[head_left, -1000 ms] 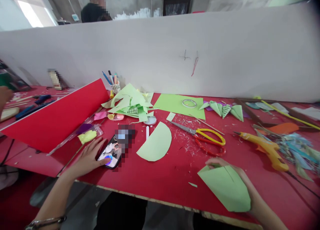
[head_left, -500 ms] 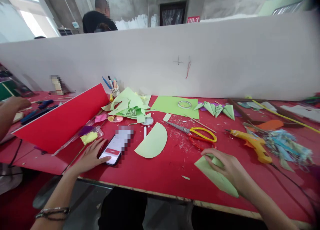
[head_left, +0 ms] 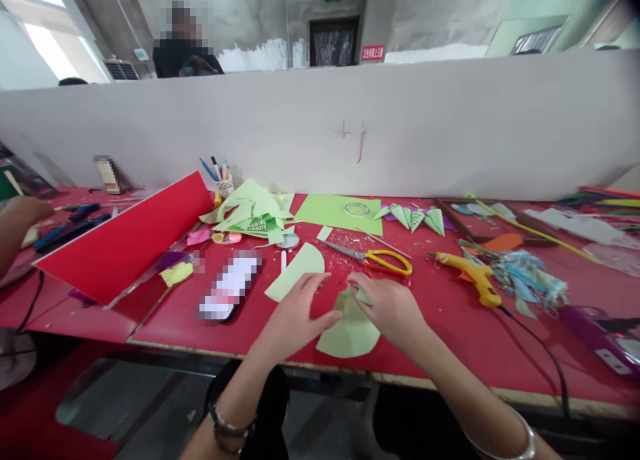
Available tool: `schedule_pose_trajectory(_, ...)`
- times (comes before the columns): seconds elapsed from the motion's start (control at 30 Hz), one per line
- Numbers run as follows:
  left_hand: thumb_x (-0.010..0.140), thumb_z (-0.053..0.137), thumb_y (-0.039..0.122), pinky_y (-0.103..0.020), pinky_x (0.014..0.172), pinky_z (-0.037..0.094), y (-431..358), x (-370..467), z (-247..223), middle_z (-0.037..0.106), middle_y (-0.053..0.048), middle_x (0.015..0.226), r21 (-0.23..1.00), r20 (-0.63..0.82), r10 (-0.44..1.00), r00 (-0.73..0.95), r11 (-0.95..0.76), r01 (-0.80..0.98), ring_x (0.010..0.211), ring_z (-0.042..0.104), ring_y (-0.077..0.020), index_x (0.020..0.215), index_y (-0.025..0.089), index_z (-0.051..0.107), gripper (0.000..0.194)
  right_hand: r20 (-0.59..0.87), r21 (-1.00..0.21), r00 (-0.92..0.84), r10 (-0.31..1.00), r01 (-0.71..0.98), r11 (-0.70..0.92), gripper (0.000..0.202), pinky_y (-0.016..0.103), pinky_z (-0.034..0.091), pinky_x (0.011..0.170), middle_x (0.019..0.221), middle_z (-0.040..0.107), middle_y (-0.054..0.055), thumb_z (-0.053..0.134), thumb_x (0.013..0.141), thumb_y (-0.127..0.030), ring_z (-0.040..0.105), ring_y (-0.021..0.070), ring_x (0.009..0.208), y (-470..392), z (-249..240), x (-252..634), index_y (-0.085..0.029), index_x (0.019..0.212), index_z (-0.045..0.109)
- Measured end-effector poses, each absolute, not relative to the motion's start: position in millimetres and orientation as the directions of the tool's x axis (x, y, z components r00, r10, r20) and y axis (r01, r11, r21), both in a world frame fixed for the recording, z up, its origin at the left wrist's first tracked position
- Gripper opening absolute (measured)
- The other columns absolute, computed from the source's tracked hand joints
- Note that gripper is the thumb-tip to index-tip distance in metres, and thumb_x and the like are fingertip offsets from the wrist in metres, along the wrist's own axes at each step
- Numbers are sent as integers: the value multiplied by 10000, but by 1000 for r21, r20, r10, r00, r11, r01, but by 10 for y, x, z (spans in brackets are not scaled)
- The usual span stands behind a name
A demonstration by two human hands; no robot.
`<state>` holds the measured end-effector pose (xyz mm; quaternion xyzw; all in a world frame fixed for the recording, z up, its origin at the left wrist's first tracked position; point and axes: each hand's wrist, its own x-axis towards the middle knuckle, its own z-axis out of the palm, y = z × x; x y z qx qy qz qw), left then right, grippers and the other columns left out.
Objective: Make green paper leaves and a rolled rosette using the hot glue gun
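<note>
My right hand pinches the upper end of a curved-edged piece of light green paper above the front of the red table. To its left, my left hand is open, thumb and fingers apart, with the thumb tip close to the paper's left edge; whether it touches I cannot tell. Behind my left hand lies a half-round green paper piece, partly covered by the fingers. Scissors with yellow and red handles lie just beyond my right hand. A phone lies left of my left hand.
A yellow glue gun with a cord lies at right, near shredded blue strips. Folded green cones, a tape roll and paper scraps lie behind. A red board leans at left, beside another person's hand.
My left hand has left the phone and moved right towards the paper. My right hand has brought the paper piece left and turned it. The camera view has shifted slightly.
</note>
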<state>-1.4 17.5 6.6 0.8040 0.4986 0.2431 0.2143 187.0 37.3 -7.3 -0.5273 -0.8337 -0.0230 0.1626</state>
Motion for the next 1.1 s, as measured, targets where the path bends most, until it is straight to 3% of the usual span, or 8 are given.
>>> schedule_pose_trajectory(0.17,806,468,219,-374,781,425,292,131,55,612,-71,996,249,147,911,385,-410,877,900,576,-239,1138,186,473,334,344,-397,-294,892,815,422,189,238,369,534,754,664,20,401,819,-249,614,175,644,381,9,1840,-216,928,552)
schedule_pose_trajectory(0.33,859,342,191,-282,702,438,300,244,3,589,-56,1027,299,276,914,296,-375,878,848,584,-171,1083,190,478,262,400,-641,-173,900,650,409,162,235,409,607,808,659,26,426,806,-257,608,161,685,392,74,1792,-196,862,565)
schedule_pose_trajectory(0.5,823,419,238,-413,942,293,323,325,-46,622,-53,853,175,402,886,229,-320,931,882,553,-210,935,178,524,165,433,-736,-101,896,534,416,152,229,414,645,802,645,24,441,799,-268,594,158,722,428,100,1747,-191,830,568)
schedule_pose_trajectory(0.6,833,366,174,-373,937,291,377,325,-115,610,-38,838,252,452,862,230,-370,894,843,553,-173,908,172,497,151,427,-759,-65,902,516,397,160,232,407,624,794,638,26,440,794,-270,579,158,700,441,90,1741,-186,826,572)
schedule_pose_trajectory(0.73,850,264,130,-314,770,353,420,338,-191,567,-24,753,390,447,875,186,-377,840,734,527,-154,819,170,463,205,399,-803,-20,917,474,360,173,234,403,610,794,630,30,444,784,-277,560,155,688,445,56,1765,-178,829,578)
schedule_pose_trajectory(0.9,879,275,258,-252,584,301,432,339,-149,466,15,613,608,372,921,113,-334,720,585,438,-129,680,180,407,251,273,-889,22,962,387,243,218,227,404,557,735,609,32,476,762,-341,535,147,644,469,-4,1888,-154,780,586)
schedule_pose_trajectory(1.1,855,355,349,-225,527,266,478,316,-135,375,30,559,775,386,916,107,-385,500,549,373,-100,563,173,351,342,115,-952,-33,993,282,120,327,221,394,506,594,553,5,468,758,-438,498,125,552,463,-117,2023,-137,679,569)
